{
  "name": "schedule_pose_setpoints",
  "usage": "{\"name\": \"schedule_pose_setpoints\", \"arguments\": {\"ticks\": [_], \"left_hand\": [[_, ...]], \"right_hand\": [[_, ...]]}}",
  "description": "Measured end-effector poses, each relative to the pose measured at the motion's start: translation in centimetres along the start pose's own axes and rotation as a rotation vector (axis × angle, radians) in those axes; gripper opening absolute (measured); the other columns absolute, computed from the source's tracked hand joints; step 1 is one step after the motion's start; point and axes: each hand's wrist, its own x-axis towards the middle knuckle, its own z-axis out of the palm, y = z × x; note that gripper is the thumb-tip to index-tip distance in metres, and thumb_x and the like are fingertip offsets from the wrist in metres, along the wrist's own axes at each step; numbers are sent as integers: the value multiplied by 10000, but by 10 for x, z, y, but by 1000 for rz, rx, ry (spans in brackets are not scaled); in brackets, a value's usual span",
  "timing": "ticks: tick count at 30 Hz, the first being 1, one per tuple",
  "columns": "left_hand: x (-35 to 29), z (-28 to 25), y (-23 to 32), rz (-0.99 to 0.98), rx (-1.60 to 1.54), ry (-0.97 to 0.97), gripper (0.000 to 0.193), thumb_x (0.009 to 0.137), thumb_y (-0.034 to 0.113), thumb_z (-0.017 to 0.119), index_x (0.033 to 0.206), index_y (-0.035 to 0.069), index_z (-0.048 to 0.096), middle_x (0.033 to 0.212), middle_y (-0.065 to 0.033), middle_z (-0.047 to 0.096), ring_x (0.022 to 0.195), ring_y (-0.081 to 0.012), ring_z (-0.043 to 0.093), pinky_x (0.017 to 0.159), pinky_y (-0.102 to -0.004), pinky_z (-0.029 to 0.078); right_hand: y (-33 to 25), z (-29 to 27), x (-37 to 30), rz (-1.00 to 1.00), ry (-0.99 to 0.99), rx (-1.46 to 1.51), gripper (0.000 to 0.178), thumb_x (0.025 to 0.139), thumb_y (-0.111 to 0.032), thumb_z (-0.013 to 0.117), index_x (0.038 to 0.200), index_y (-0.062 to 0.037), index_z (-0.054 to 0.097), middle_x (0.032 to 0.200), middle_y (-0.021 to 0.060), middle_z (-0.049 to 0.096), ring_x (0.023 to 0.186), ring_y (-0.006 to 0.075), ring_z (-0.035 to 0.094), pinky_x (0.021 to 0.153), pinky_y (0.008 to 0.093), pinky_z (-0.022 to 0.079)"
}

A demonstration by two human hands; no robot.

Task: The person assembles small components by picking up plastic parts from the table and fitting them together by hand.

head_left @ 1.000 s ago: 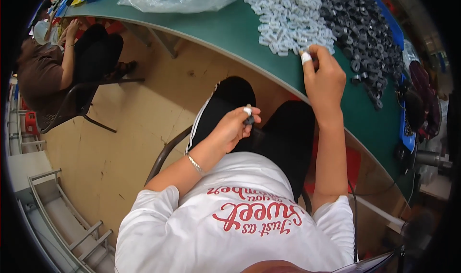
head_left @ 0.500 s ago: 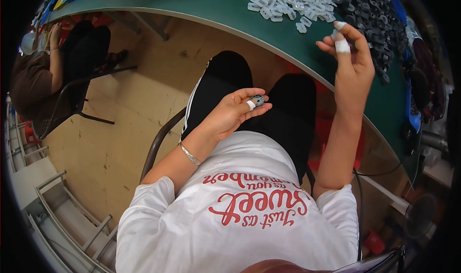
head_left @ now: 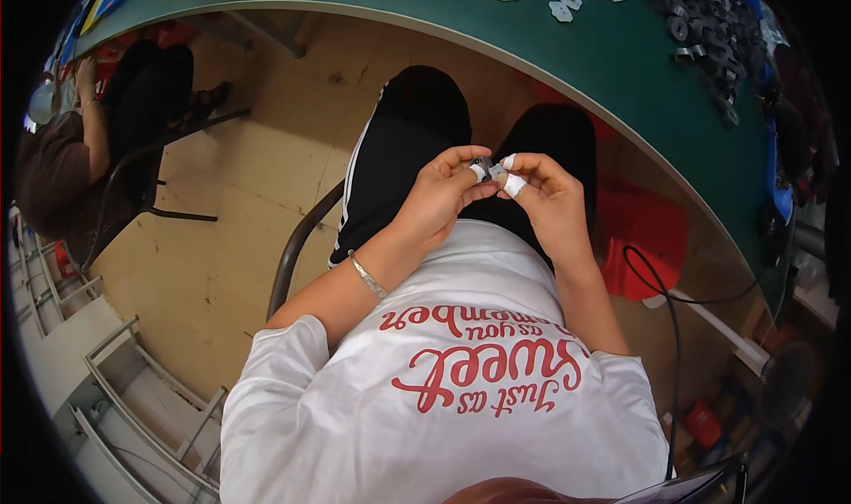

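Over the lap, the left hand (head_left: 436, 195) pinches a small dark part (head_left: 485, 164), thumb and fingers closed about it. Facing it, the right hand (head_left: 551, 204), thumb and forefinger nearly together, has a small pale piece (head_left: 498, 174) at the tips; contact between the two pieces cannot be confirmed. White wrapping on the digits could dull the grip, and a slip could drop either one. Beyond, white pieces (head_left: 567, 3) and black rings (head_left: 709, 39) lie loose on the green table (head_left: 620, 87); a careless forearm could scatter them.
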Motion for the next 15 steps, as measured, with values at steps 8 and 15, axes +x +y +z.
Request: {"name": "schedule_pose_setpoints", "arguments": {"ticks": [8,15], "left_hand": [[1,0,-6,50,118,0,354,928,8,470,1279,-29,497,998,-69,626,853,-122,614,838,-247,509],[-4,4,-7,33,98,-1,365,925,-10,456,1288,-33,490,1104,-101,609,919,-134,619,863,-246,507]], "right_hand": [[17,-2,3,-1,32,-113,196,865,52,580,1059,51,605,960,89,639,833,127,630,759,238,531],[21,-7,7,-35,108,-309,213,839,27,627,1050,37,599,880,66,643,769,114,613,683,229,514]]}}
